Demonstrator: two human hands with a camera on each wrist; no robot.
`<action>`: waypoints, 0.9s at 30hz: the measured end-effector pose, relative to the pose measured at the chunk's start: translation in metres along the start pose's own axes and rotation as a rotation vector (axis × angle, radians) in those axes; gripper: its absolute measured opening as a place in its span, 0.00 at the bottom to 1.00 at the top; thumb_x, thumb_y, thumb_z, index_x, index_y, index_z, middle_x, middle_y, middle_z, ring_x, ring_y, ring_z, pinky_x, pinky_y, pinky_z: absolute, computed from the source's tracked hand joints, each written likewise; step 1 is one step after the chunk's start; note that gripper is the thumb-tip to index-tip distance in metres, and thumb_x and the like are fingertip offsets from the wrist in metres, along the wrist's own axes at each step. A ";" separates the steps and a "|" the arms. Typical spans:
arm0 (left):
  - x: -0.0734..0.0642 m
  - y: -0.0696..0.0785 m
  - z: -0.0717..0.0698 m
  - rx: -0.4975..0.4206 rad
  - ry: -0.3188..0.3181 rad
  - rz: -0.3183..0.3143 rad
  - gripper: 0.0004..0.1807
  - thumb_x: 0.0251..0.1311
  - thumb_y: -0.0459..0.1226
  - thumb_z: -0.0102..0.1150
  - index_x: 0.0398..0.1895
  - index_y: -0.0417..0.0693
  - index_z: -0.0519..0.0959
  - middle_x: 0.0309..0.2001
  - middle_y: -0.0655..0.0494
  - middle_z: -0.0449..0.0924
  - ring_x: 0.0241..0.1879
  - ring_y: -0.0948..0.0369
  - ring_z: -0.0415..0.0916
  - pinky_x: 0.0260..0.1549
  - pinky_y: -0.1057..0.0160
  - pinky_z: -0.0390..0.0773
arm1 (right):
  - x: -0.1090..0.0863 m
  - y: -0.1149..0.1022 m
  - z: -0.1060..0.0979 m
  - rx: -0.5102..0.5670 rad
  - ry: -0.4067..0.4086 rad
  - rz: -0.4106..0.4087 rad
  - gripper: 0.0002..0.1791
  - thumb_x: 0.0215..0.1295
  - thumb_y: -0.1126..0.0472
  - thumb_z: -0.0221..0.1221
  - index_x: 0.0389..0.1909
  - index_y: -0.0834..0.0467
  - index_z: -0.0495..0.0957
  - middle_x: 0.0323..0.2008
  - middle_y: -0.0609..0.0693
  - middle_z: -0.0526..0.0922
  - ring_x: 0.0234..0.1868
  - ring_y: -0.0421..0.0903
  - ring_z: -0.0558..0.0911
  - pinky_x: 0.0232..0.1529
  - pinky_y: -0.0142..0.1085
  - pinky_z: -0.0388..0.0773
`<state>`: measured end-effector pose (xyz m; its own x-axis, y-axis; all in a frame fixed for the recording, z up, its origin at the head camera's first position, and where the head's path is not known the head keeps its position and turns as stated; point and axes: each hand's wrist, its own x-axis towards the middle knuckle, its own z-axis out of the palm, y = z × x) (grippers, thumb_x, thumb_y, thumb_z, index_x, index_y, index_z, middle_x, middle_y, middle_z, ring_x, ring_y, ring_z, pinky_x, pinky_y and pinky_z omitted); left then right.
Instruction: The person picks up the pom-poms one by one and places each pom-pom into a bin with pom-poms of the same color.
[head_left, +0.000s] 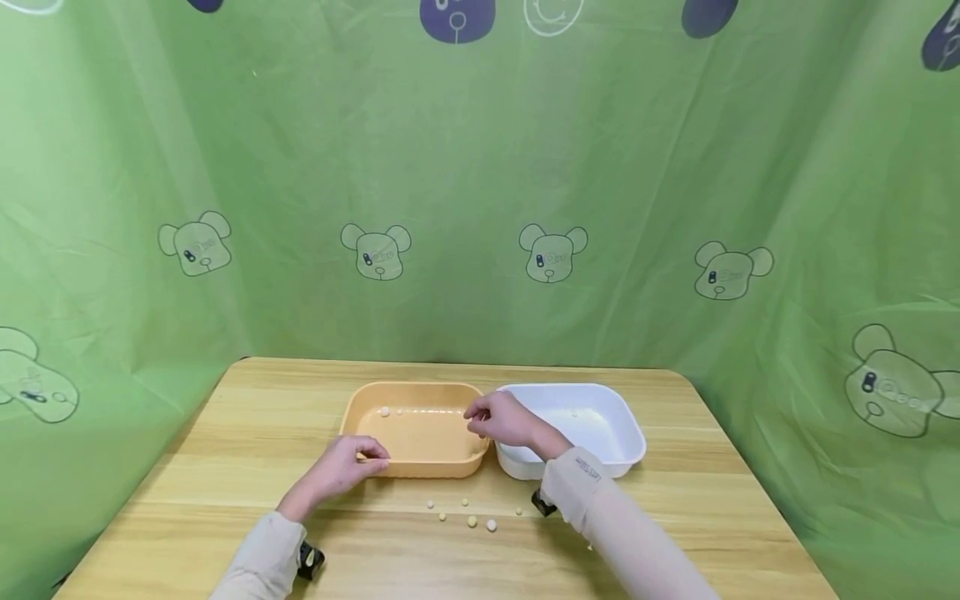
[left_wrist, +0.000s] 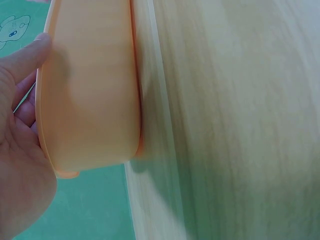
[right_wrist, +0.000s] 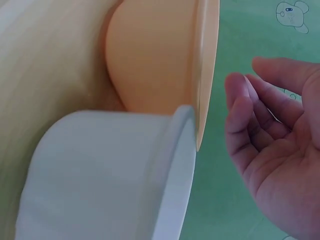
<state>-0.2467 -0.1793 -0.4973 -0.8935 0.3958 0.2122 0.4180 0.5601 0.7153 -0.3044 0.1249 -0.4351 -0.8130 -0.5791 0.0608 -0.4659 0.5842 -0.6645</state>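
An orange plastic basin (head_left: 420, 471) stands near the middle of the table, a few small pale balls in it, including a white ball (head_left: 385, 412) at its far left. My left hand (head_left: 341, 468) holds its near left rim, thumb outside and fingers over the inner side; the left wrist view shows the thumb (left_wrist: 31, 59) against the rim. Above the basin's right end hovers my right hand (head_left: 506, 419), fingers loosely bent. In the right wrist view, the right hand (right_wrist: 280, 130) shows a gap between thumb and fingers, with nothing visible in it.
A white basin (head_left: 633, 454) adjoins the orange one on the right, with a tiny ball (head_left: 574, 413) inside. Several small balls lie loose on the wooden table (head_left: 390, 542) in front, among them a yellow ball (head_left: 472, 522) and a white ball (head_left: 492, 525). Green curtain (head_left: 465, 317) surrounds the table.
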 end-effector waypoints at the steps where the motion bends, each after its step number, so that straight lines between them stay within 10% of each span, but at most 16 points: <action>1: 0.000 0.000 0.000 -0.005 0.002 0.002 0.02 0.58 0.39 0.63 0.31 0.52 0.83 0.32 0.67 0.81 0.35 0.66 0.77 0.37 0.65 0.77 | -0.003 0.001 -0.001 -0.006 0.000 -0.015 0.09 0.59 0.67 0.58 0.40 0.66 0.81 0.26 0.46 0.80 0.27 0.40 0.78 0.28 0.32 0.76; 27: -0.001 0.001 -0.001 -0.003 -0.002 -0.012 0.02 0.58 0.38 0.63 0.32 0.51 0.83 0.32 0.66 0.81 0.34 0.66 0.77 0.36 0.66 0.77 | -0.068 0.014 0.002 -0.058 -0.097 -0.106 0.04 0.60 0.66 0.61 0.35 0.58 0.82 0.29 0.40 0.80 0.31 0.35 0.78 0.35 0.30 0.77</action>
<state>-0.2457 -0.1792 -0.4960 -0.8981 0.3905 0.2023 0.4068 0.5629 0.7195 -0.2547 0.1716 -0.4501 -0.7215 -0.6902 0.0542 -0.5694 0.5470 -0.6137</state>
